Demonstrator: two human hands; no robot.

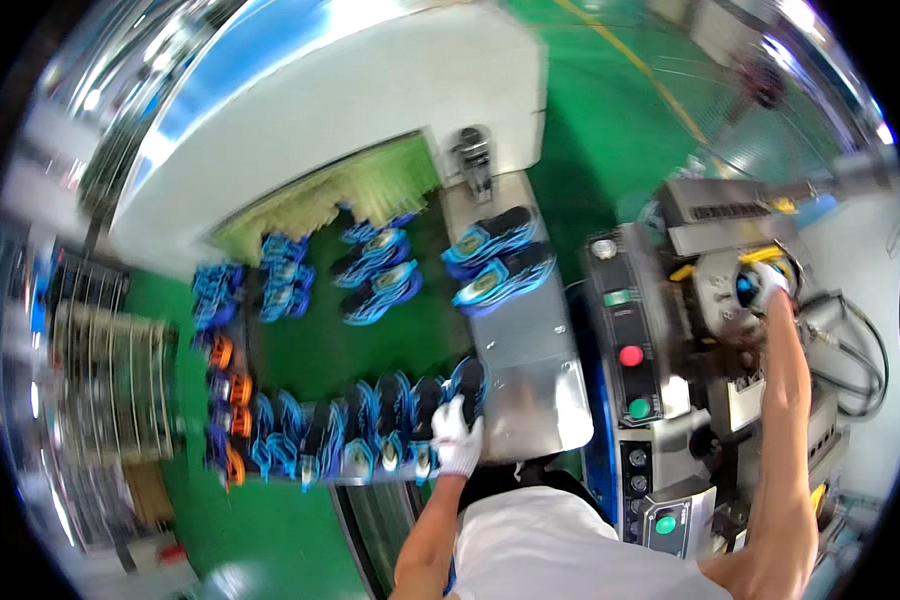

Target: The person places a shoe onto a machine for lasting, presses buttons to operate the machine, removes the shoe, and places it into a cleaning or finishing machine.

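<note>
Low in the middle of the frame, your gloved left hand [457,437] closes around the toe of a blue-and-black shoe [467,381], last in a row lined along the conveyor's [320,345] near edge, within easy reach. At right, your right hand [770,281] presses into the grey machine [705,300]; I cannot tell whether its fingers are together.

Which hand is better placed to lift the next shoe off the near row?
Left. The left hand already rests on the shoe ending the near row; the right hand is stretched into the machine.
</note>
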